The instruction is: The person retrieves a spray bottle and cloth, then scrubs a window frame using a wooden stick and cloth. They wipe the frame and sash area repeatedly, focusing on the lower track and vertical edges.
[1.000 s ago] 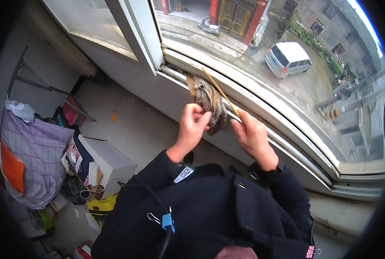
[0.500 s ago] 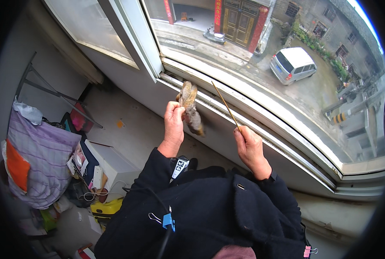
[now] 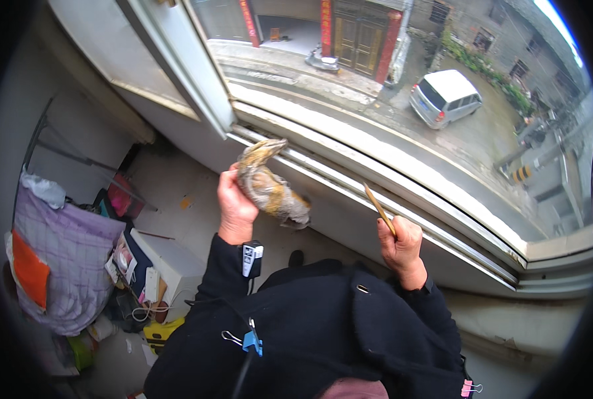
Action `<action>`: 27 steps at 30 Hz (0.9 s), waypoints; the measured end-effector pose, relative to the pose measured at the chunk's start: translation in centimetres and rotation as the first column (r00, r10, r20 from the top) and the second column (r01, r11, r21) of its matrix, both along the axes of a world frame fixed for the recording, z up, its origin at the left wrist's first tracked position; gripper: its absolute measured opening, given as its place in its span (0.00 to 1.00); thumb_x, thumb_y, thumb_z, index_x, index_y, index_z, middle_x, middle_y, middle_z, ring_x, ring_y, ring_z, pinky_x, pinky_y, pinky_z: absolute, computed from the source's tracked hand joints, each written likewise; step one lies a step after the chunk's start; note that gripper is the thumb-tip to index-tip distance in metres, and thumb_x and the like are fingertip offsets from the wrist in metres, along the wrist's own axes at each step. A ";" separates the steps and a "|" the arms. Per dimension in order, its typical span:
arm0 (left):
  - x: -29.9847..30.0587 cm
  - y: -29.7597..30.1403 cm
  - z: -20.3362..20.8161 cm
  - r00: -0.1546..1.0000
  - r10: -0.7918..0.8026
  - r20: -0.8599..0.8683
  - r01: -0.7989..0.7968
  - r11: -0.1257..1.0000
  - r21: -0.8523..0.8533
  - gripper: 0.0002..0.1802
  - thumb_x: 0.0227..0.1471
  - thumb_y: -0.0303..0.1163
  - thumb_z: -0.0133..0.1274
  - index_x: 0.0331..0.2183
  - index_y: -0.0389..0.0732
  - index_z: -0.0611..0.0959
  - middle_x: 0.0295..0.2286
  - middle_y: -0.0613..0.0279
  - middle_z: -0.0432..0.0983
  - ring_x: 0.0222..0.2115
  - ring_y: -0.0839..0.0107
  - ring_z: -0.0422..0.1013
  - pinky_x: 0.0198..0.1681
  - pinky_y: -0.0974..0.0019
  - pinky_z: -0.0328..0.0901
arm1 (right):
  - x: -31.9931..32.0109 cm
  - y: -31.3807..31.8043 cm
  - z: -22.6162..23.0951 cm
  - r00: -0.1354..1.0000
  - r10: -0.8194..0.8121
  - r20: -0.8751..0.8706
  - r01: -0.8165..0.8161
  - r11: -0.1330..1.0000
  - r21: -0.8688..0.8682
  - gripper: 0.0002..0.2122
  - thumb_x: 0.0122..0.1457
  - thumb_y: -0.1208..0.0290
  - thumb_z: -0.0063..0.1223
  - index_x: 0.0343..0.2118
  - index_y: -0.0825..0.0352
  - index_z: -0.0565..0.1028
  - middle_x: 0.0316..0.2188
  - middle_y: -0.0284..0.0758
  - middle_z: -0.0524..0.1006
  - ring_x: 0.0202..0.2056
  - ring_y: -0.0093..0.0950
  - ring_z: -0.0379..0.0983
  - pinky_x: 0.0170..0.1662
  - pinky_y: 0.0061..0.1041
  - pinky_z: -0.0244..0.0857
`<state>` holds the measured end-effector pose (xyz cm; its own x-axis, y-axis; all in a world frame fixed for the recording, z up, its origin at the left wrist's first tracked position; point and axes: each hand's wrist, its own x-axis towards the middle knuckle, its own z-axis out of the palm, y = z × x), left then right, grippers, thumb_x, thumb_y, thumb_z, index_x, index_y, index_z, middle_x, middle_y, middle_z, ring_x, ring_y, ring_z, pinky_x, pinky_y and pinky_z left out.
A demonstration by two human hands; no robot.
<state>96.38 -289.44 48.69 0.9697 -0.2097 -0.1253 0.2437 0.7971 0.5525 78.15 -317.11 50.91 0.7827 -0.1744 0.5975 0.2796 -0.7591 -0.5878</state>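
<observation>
My left hand (image 3: 235,211) is closed on a dirty grey and yellow-brown rag (image 3: 270,187), gripping its left side. The rag hangs bunched and bent in front of the window track (image 3: 336,174), its top end overlapping the track in view; whether it touches I cannot tell. Out to the right, my right hand (image 3: 403,247) grips the lower end of a thin brown stick (image 3: 379,209), apparently wooden. The stick points up and left over the track, apart from the rag.
A white-framed window pane (image 3: 160,63) stands left of the opening. Beyond lie a street and a parked silver van (image 3: 446,98). At the left are a purple checked cloth (image 3: 77,266), an orange piece (image 3: 30,269), a white box (image 3: 170,256) and a yellow case (image 3: 163,332).
My left hand has moved left and slightly down, and the rag has turned and shows broader. My right hand has shifted right and down, taking the stick, which now looks shorter from this angle.
</observation>
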 end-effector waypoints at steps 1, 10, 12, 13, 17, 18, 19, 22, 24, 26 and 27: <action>0.0 -0.2 0.4 1.000 -0.012 0.022 0.012 1.000 -0.001 0.21 0.52 0.40 0.41 0.42 0.36 0.76 0.40 0.56 0.75 0.41 0.62 0.71 0.48 0.58 0.64 | -1.0 -1.1 0.1 0.999 -0.045 0.005 0.045 0.999 -0.020 0.14 0.50 0.76 0.56 0.15 0.66 0.61 0.12 0.38 0.59 0.14 0.37 0.59 0.18 0.32 0.52; -1.3 1.0 1.5 0.999 0.026 -0.036 -0.022 0.993 0.116 0.19 0.51 0.36 0.52 0.42 0.34 0.79 0.40 0.55 0.77 0.42 0.61 0.72 0.49 0.59 0.65 | -11.8 -7.2 0.5 0.901 -0.363 0.236 0.274 0.901 0.336 0.14 0.65 0.71 0.38 0.22 0.68 0.64 0.18 0.28 0.60 0.20 0.17 0.53 0.21 0.19 0.46; -1.6 2.3 1.6 0.994 -0.113 0.006 0.112 0.986 0.121 0.21 0.51 0.39 0.51 0.45 0.38 0.78 0.43 0.56 0.74 0.44 0.63 0.71 0.49 0.59 0.65 | -13.5 -8.0 0.4 0.758 -0.568 0.319 0.499 0.821 0.277 0.08 0.65 0.73 0.40 0.32 0.67 0.71 0.20 0.24 0.61 0.21 0.15 0.54 0.25 0.14 0.50; -1.0 2.7 1.8 0.985 -0.173 -0.015 0.173 0.973 0.153 0.21 0.52 0.40 0.49 0.46 0.39 0.77 0.45 0.56 0.74 0.45 0.62 0.70 0.50 0.57 0.64 | -14.5 -9.6 1.0 0.703 -0.591 0.395 0.616 0.784 0.077 0.07 0.64 0.75 0.41 0.38 0.68 0.72 0.21 0.23 0.61 0.23 0.13 0.54 0.26 0.12 0.50; 0.1 4.0 2.0 0.958 -0.285 0.036 0.272 0.939 0.210 0.23 0.51 0.37 0.46 0.49 0.38 0.73 0.47 0.57 0.72 0.48 0.62 0.67 0.53 0.58 0.61 | -17.7 -13.1 2.4 0.438 -0.844 0.309 0.718 0.535 0.445 0.11 0.65 0.71 0.40 0.44 0.70 0.72 0.30 0.31 0.69 0.26 0.17 0.62 0.30 0.16 0.60; 0.4 4.2 1.9 0.948 -0.309 0.069 0.290 0.934 0.209 0.23 0.50 0.36 0.46 0.48 0.38 0.73 0.46 0.57 0.72 0.48 0.62 0.67 0.53 0.59 0.61 | -18.3 -14.1 3.0 0.382 -0.858 0.343 0.777 0.499 0.384 0.12 0.65 0.71 0.39 0.45 0.71 0.71 0.34 0.34 0.70 0.30 0.19 0.66 0.32 0.18 0.64; 0.5 4.5 1.8 0.924 -0.363 0.123 0.329 0.916 0.230 0.23 0.50 0.35 0.46 0.48 0.37 0.73 0.45 0.57 0.72 0.47 0.62 0.68 0.52 0.60 0.62 | -18.7 -15.2 3.6 0.300 -0.868 0.396 0.838 0.438 0.326 0.12 0.65 0.72 0.39 0.45 0.72 0.71 0.36 0.36 0.70 0.33 0.22 0.68 0.35 0.20 0.66; 0.6 4.8 1.6 0.905 -0.411 0.111 0.384 0.901 0.201 0.21 0.47 0.32 0.47 0.45 0.36 0.74 0.43 0.55 0.73 0.45 0.61 0.69 0.50 0.58 0.64 | -19.8 -18.4 4.7 0.162 -0.865 0.475 0.927 0.298 0.227 0.13 0.64 0.72 0.40 0.47 0.74 0.69 0.41 0.44 0.72 0.42 0.37 0.71 0.46 0.29 0.66; 0.4 4.6 1.6 0.920 -0.388 0.052 0.371 0.906 0.202 0.20 0.45 0.31 0.48 0.43 0.36 0.75 0.42 0.55 0.73 0.44 0.60 0.70 0.50 0.55 0.65 | -20.1 -20.8 4.5 0.078 -0.905 0.417 0.969 0.167 0.180 0.14 0.64 0.70 0.41 0.47 0.74 0.69 0.43 0.46 0.72 0.44 0.41 0.70 0.48 0.32 0.64; 0.1 3.9 2.0 0.919 -0.385 0.081 0.365 0.912 0.185 0.19 0.44 0.30 0.48 0.41 0.36 0.77 0.42 0.54 0.73 0.44 0.59 0.70 0.50 0.53 0.65 | -20.0 -22.9 3.7 0.037 -0.918 0.394 0.974 0.122 0.193 0.15 0.64 0.69 0.41 0.47 0.75 0.69 0.46 0.50 0.72 0.46 0.46 0.69 0.51 0.35 0.62; -0.1 3.7 2.3 0.924 -0.373 0.083 0.355 0.918 0.179 0.19 0.43 0.29 0.48 0.40 0.36 0.77 0.42 0.54 0.73 0.44 0.58 0.70 0.50 0.52 0.65 | -19.9 -23.9 3.3 0.013 -0.914 0.406 0.980 0.092 0.174 0.15 0.63 0.69 0.41 0.47 0.75 0.69 0.45 0.50 0.72 0.46 0.46 0.69 0.51 0.36 0.62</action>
<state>96.30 -285.79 51.00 0.8395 -0.5375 -0.0802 0.4293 0.5653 0.7044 58.26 -341.04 54.18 -0.2778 -0.4951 0.8232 -0.6253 -0.5574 -0.5462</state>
